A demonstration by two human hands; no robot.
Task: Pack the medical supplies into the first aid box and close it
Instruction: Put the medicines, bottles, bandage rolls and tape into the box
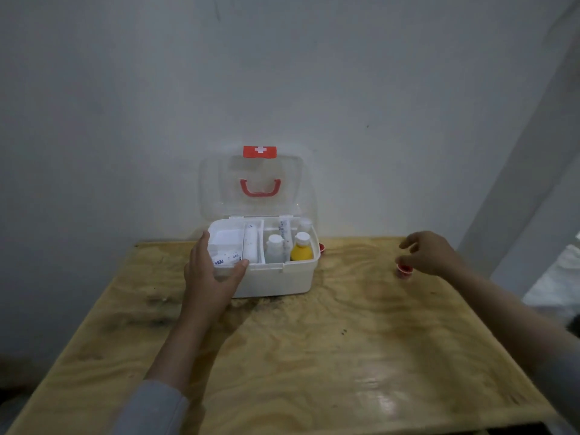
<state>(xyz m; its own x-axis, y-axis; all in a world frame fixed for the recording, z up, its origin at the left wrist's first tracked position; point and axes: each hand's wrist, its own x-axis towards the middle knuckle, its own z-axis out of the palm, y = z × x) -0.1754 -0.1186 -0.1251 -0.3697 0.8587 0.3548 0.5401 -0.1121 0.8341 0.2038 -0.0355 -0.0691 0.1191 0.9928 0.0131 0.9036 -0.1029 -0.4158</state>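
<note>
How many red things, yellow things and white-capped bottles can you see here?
Red: 4 – cross label, handle, side latch, small cap
Yellow: 1 – bottle
White-capped bottles: 2 – that yellow one, and a white one
Total: 6 things

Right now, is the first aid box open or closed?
Open: the clear lid stands upright behind the white box, bottles visible inside.

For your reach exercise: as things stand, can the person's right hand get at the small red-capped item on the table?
Probably yes. The right hand hovers just above the small red-capped item, fingers spread, and nothing lies between them on the wooden table.
</note>
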